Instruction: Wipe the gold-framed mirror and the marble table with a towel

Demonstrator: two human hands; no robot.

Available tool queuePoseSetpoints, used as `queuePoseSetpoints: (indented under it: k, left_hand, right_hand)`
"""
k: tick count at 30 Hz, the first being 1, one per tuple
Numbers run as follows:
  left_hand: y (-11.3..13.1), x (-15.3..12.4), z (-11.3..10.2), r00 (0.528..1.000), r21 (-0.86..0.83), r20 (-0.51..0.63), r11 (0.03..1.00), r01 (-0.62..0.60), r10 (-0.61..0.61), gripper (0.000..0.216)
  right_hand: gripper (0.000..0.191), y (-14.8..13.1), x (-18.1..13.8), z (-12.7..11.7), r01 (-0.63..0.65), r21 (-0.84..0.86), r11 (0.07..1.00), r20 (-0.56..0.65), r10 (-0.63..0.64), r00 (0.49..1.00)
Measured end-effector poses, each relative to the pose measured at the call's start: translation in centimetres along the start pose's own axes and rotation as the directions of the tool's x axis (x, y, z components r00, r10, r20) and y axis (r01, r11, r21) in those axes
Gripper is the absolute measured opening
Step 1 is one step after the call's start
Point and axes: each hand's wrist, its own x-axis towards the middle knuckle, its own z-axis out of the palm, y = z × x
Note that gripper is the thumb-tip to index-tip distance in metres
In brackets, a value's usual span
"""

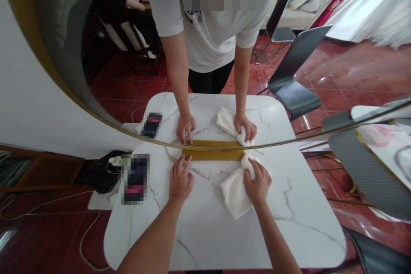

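A large mirror (205,107) with a gold rim stands at the far side of the white marbled table (212,239), on a flat gold base (218,155). My left hand (180,180) lies on the tabletop with its fingers stretched out, their tips at the left end of the base. A white cloth (236,195) is bunched under the curled fingers of my right hand (259,181), at the base's right end. The cloth's loose part spreads over the table toward me. Both hands and the cloth appear again in the mirror's reflection.
A phone (136,180), blurred out, lies near the table's left edge. Cables (85,239) run over the red tiled floor at the left, near a black bag (99,173). Dark chair (379,248) and grey-topped seat (369,171) stand to the right.
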Motion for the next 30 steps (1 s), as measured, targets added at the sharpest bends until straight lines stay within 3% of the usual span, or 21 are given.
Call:
queuePoseSetpoints:
  k: [5,11,16,21,25,30]
  left_hand:
    - [0.2,0.0,-0.1,1.000,0.000,-0.004,1.000,0.013,-0.013,0.064]
    - [0.1,0.1,-0.3,1.000,0.004,0.022,1.000,0.010,-0.010,0.065]
    - [0.0,0.1,-0.3,1.000,-0.017,0.020,1.000,0.001,-0.001,0.065]
    - [0.0,0.0,-0.5,1.000,-0.045,0.010,0.999,0.000,0.000,0.065]
    - [-0.1,-0.1,-0.3,1.000,-0.030,0.019,1.000,0.002,-0.001,0.068]
    - [-0.4,-0.2,0.2,1.000,-0.002,0.025,1.000,-0.002,0.002,0.067]
  right_hand:
    - [0.041,1.3,-0.3,-0.7,0.147,0.039,0.988,0.101,-0.151,0.983]
    - [0.040,0.6,-1.1,-1.1,0.327,0.106,0.939,0.215,-0.343,0.914]
    - [0.045,-2.8,-2.6,0.5,0.345,0.114,0.932,0.223,-0.362,0.905]
    - [0.052,-7.4,-3.8,3.4,0.472,0.191,0.861,0.222,-0.506,0.833]
    - [0.056,-10.1,-4.0,5.5,0.471,0.142,0.871,0.136,-0.489,0.862]
    - [0.055,-11.9,-2.9,6.8,0.487,0.124,0.864,0.193,-0.503,0.843]
